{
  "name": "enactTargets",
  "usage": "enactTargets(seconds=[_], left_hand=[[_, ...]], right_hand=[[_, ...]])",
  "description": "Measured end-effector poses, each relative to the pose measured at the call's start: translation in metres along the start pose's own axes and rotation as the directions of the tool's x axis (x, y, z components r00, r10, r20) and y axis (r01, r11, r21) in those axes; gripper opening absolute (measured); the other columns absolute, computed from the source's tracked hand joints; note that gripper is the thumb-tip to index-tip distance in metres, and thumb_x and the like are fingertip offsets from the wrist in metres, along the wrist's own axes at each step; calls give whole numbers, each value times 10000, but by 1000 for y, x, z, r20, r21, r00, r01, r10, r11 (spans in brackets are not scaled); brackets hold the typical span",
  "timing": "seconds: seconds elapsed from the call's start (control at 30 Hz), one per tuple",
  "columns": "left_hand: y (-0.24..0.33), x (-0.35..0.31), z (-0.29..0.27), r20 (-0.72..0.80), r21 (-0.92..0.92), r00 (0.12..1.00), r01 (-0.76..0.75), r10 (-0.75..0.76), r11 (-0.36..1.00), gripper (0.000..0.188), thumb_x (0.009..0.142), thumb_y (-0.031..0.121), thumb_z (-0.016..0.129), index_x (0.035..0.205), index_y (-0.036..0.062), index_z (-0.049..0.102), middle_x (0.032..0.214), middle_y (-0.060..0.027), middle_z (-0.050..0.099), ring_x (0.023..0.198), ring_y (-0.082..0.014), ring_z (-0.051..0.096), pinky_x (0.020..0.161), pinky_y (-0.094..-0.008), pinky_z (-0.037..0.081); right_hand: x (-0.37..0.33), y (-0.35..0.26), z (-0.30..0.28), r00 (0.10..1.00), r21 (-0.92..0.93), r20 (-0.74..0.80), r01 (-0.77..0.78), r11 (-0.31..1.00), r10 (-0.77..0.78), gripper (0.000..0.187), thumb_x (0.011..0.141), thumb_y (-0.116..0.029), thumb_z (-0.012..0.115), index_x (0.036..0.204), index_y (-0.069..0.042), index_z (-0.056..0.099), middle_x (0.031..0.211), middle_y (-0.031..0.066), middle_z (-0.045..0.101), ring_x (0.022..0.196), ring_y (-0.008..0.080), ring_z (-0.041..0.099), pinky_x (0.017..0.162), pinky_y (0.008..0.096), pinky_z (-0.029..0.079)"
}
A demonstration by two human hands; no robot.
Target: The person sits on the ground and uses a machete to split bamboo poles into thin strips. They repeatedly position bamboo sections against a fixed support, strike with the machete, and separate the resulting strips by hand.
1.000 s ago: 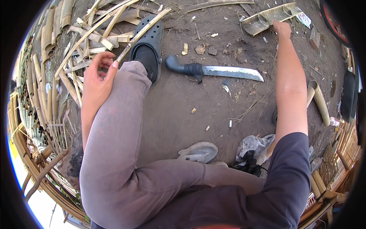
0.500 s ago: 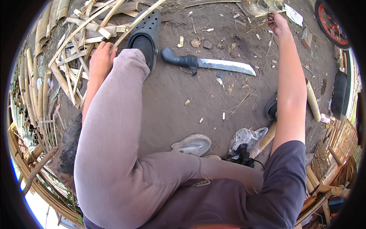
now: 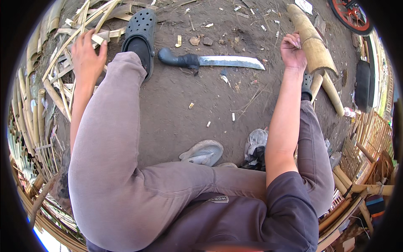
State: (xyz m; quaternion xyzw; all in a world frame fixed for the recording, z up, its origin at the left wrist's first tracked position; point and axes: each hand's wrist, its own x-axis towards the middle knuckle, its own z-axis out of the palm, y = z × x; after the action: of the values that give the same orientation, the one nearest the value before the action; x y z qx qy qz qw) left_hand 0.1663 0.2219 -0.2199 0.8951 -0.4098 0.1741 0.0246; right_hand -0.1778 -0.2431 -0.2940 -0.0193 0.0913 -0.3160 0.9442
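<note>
My left hand (image 3: 89, 54) is open, its fingers spread beside a heap of split bamboo strips (image 3: 63, 48) at the upper left. At the upper right, my right hand (image 3: 293, 52) is closed at the left edge of a thick bamboo section (image 3: 312, 44). Its fingers are curled and partly hidden against it. The bamboo slants across, its cut lower end toward me, above my right shoe (image 3: 307, 82). Between my feet, a machete (image 3: 228, 61) with a dark wrapped handle lies on the soil, its blade pointing right.
My left foot wears a grey clog (image 3: 140, 29) beside the strips. A sandal (image 3: 205, 152) and a plastic bag (image 3: 257, 140) lie near my folded leg. Another bamboo piece (image 3: 333, 96) rests at the right, near a dark tyre (image 3: 363, 86) and a red wheel (image 3: 350, 17).
My right hand has come nearer, and the thick bamboo now lies over my right foot. That leg has stretched out. My left hand has risen and spread, off the long strip it was on.
</note>
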Motion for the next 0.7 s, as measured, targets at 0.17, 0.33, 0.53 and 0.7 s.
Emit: enactTargets(seconds=[0.17, 0.33, 0.53, 0.7], left_hand=[[74, 47, 27, 508, -464, 567, -453, 648, 761, 378, 840, 111, 697, 1206, 64, 611, 1161, -128, 638, 1116, -336, 592, 964, -435, 482], [148, 77, 45, 766, -462, 294, -366, 572, 808, 436, 790, 185, 758, 1189, 64, 633, 1102, -146, 687, 1065, -345, 655, 901, -428, 536], [184, 54, 60, 731, -497, 146, -557, 667, 666, 524, 710, 222, 832, 1140, 25, 605, 948, -170, 706, 953, -378, 684, 826, -465, 544], [178, 50, 66, 732, -487, 159, -558, 663, 672, 454, 729, 232, 807, 1095, 21, 640, 988, -175, 713, 980, -374, 686, 860, -455, 547]], right_hand=[[-18, 30, -8, 994, -63, 39, 107, 992, -105, 359, 988, -99, 483, 1258, 139, 484, 687, 17, 460, 618, 110, 454, 646, 260, 403], [-16, 39, -9, 991, -66, 87, 104, 992, -98, 284, 990, -132, 515, 1157, 97, 533, 682, 1, 458, 612, 102, 440, 654, 257, 392], [-10, 45, 0, 996, -286, -1, 90, 954, -94, 257, 985, -231, 536, 1084, 3, 573, 786, 35, 516, 692, 132, 480, 706, 303, 416], [6, 50, -18, 951, -629, -246, -12, 777, -185, 371, 1052, -242, 352, 1245, 10, 544, 1163, 148, 636, 1098, 288, 624, 976, 475, 511]])
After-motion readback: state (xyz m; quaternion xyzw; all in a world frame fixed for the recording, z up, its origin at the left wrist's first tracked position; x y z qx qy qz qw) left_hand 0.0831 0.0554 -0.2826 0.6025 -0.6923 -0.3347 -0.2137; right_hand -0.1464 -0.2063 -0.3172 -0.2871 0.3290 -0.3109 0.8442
